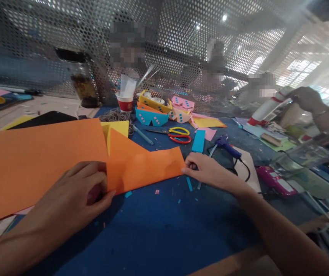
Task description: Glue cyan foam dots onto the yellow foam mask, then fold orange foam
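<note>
A folded piece of orange paper (147, 168) stands over the blue table between my two hands, with a pointed flap rising near its left end. My left hand (86, 188) pinches its lower left corner, thumb in front and fingers behind or beside it. At the other end, my right hand (200, 166) has its curled fingers and thumb closed on the right edge. A large orange sheet (43, 157) lies to the left, partly behind my left hand. Scissors (178, 135) with yellow and red handles lie beyond the folded paper, beside a blue paper strip (198, 141).
Paper glasses (152, 116) in several colours and a paper cup (124, 102) stand at the back. A blue glue gun (227, 146) and a magenta power strip (276, 181) lie right. Another person's hand (308, 99) holds a white-and-red roll (269, 106). A jar (84, 86) stands back left.
</note>
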`<state>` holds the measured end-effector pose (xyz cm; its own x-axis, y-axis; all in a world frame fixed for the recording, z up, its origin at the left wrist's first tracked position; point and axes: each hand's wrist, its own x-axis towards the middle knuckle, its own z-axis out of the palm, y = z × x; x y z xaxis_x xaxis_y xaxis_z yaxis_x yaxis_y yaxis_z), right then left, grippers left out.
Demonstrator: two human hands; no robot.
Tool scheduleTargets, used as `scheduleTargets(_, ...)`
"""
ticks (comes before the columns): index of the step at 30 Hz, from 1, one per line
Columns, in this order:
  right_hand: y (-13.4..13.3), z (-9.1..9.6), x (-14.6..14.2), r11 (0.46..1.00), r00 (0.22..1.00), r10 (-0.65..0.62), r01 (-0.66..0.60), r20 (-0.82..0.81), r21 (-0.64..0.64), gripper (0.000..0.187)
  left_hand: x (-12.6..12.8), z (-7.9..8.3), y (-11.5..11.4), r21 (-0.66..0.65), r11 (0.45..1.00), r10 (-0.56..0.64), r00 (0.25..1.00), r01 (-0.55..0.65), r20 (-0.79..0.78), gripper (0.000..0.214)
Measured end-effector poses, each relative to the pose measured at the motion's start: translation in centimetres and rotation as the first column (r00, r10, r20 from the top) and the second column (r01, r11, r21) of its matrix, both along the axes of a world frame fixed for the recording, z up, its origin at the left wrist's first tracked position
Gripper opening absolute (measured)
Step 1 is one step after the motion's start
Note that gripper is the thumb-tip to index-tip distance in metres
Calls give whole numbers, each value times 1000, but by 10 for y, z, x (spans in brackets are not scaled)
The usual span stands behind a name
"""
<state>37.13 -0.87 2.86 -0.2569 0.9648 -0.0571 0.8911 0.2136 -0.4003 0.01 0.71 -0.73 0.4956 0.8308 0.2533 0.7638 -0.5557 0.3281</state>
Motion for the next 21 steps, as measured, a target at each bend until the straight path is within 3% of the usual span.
scheduleTargets(4, 1, -2, 0, 1000, 1000, -7, 7, 1, 1, 19, 1, 2, -1, -28, 999, 21, 1000, -21, 8, 29)
scheduleTargets(12, -1, 4, -2, 1000, 1000, -6, 6, -8, -9, 18, -1, 3, -8, 48, 997, 54, 998, -55, 25, 16)
scheduleTargets(21, 0, 2, -1, 1000, 1000, 0, 0, 3, 10, 19, 1, 6, -18, 230, 973, 11, 995, 11, -94, 23)
